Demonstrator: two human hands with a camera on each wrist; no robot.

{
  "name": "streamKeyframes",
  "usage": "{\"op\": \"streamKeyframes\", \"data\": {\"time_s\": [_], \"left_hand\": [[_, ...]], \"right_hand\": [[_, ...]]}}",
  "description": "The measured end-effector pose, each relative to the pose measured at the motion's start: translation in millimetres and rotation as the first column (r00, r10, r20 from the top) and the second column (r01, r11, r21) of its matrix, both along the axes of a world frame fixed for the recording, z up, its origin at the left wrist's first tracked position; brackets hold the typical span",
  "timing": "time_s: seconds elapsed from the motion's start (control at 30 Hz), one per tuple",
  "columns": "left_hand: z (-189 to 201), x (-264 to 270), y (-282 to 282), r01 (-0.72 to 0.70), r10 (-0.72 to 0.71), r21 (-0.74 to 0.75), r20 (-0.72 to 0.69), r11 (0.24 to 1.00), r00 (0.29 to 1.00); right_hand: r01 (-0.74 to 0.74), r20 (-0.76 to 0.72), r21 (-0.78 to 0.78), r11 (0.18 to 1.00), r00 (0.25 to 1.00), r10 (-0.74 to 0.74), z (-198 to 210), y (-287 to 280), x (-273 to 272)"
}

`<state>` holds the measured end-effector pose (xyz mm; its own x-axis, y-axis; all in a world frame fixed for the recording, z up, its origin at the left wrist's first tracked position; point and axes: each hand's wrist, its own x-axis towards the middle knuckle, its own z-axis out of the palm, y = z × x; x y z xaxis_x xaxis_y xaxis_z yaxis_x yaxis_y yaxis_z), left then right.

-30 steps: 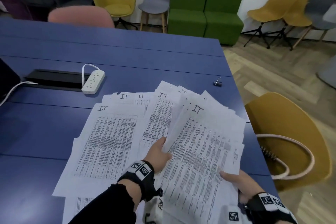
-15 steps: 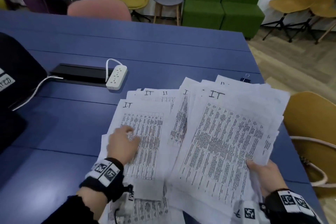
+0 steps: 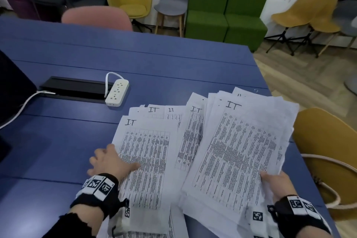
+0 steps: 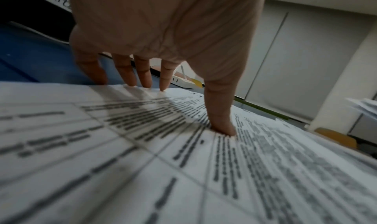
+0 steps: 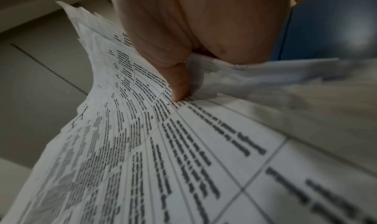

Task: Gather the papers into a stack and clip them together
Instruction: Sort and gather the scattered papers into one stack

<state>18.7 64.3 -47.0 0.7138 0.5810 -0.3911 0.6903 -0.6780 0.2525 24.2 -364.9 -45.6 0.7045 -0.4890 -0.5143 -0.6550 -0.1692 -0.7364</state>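
Several printed sheets marked "IT" lie fanned out on the blue table [image 3: 58, 141]. My left hand [image 3: 110, 162] is at the left edge of the flat sheets [image 3: 150, 150]. Its thumb [image 4: 222, 127] presses on the top sheet [image 4: 142, 155], and its straight fingers [image 4: 142, 75] reach the sheet's far edge. My right hand [image 3: 274, 181] grips a thick, loosely squared bundle of papers [image 3: 241, 150] at its near right corner and holds it tilted above the rest. Its thumb [image 5: 179, 88] lies on top of the bundle [image 5: 163, 146]. Only the wire loop of the binder clip [image 3: 256, 90] shows behind the bundle.
A white power strip [image 3: 117, 92] and a black cable slot [image 3: 73, 88] lie left of the papers. A dark object [image 3: 13, 87] stands at the far left. The table's right edge runs beside a yellow chair [image 3: 324, 150] with a bag on it.
My left hand has slid from the middle of the papers to the left edge of the flat sheets. The right hand's bundle has shifted right and now hides most of the clip.
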Motion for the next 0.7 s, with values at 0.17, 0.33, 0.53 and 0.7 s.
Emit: {"op": "streamKeyframes", "data": {"time_s": [0.17, 0.33, 0.53, 0.7], "left_hand": [[1, -1, 0, 0.047, -0.047, -0.013, -0.004, 0.999, 0.999], [9, 2, 16, 0.110, -0.104, -0.191, 0.039, 0.975, 0.994], [13, -10, 58, 0.191, -0.149, -0.353, 0.143, 0.916, 0.978], [20, -28, 74, 0.094, 0.063, -0.559, 0.255, 0.824, 0.965]], "right_hand": [[-0.036, -0.044, -0.092, 0.995, 0.998, 0.032, -1, 6, 23], [-0.181, -0.156, -0.120, 0.976, 0.974, 0.162, 1, 24, 40], [-0.296, -0.251, -0.140, 0.945, 0.934, 0.255, 20, 42, 41], [-0.348, -0.221, -0.218, 0.912, 0.928, 0.301, 17, 25, 32]]}}
